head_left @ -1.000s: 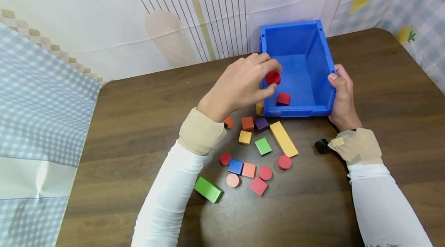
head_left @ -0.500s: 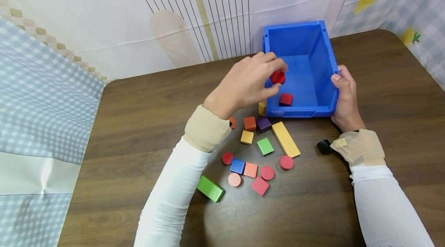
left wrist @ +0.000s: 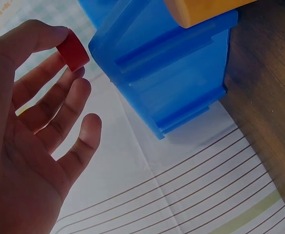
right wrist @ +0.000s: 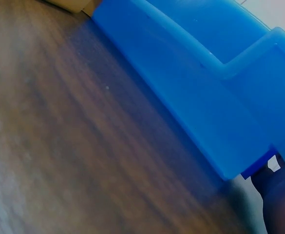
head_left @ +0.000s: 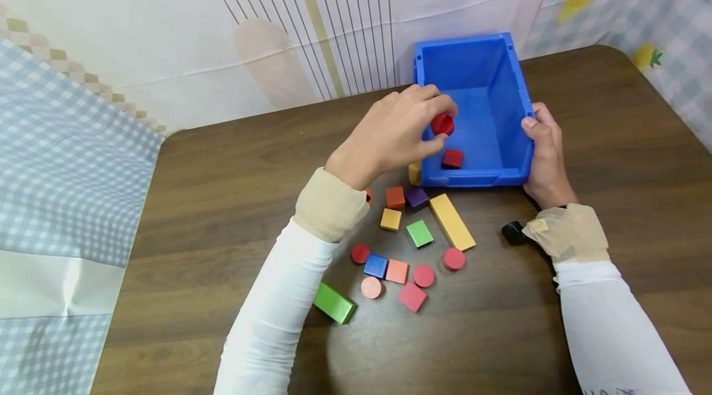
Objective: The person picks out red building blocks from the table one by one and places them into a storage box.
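Note:
My left hand (head_left: 397,132) pinches a red round block (head_left: 442,123) between thumb and fingertips, held over the left wall of the blue bin (head_left: 514,114). In the left wrist view the same red round block (left wrist: 73,50) sits at my fingertips beside the blue bin (left wrist: 171,73). A dark red cube (head_left: 452,158) lies inside the bin near its front wall. My right hand (head_left: 542,157) grips the bin's right front corner, thumb on the rim. The right wrist view shows only the bin's outer wall (right wrist: 205,92) and the table.
Several coloured blocks lie on the brown table in front of the bin: a long yellow block (head_left: 452,220), a green square (head_left: 419,233), a green bar (head_left: 334,303), red discs (head_left: 453,258). A small black object (head_left: 513,232) lies by my right wrist. A wall stands behind the bin.
Almost nothing differs: my left hand keeps the red round block at the bin's left wall, and the right hand stays on the bin. The view has shifted slightly.

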Available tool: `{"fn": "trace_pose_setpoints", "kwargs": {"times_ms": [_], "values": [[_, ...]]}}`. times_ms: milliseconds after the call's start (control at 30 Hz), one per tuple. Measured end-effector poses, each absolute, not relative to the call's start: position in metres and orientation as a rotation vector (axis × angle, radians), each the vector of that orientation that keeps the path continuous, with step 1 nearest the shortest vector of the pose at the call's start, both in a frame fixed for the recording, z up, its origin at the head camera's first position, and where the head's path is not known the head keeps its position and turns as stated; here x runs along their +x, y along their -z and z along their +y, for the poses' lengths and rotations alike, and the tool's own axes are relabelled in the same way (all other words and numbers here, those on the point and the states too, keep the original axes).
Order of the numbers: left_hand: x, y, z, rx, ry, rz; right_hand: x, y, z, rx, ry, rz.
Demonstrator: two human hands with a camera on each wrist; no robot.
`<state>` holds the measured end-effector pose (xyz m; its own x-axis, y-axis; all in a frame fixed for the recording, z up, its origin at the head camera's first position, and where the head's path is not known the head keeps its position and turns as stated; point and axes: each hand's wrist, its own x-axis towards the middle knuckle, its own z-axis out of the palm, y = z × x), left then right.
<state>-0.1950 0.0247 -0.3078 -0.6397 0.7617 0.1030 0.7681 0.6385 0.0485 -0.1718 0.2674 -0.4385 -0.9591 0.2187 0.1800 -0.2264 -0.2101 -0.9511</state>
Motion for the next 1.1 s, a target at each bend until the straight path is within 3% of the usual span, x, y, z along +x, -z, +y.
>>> {"fn": "trace_pose_setpoints", "kwargs": {"times_ms": [1100], "values": [[-0.1998,0.3033,0.0277,-1.277,0.125,-2.822,-0.1728,0.4393,0.2653,0.025,-2.244,-1.72]]}}
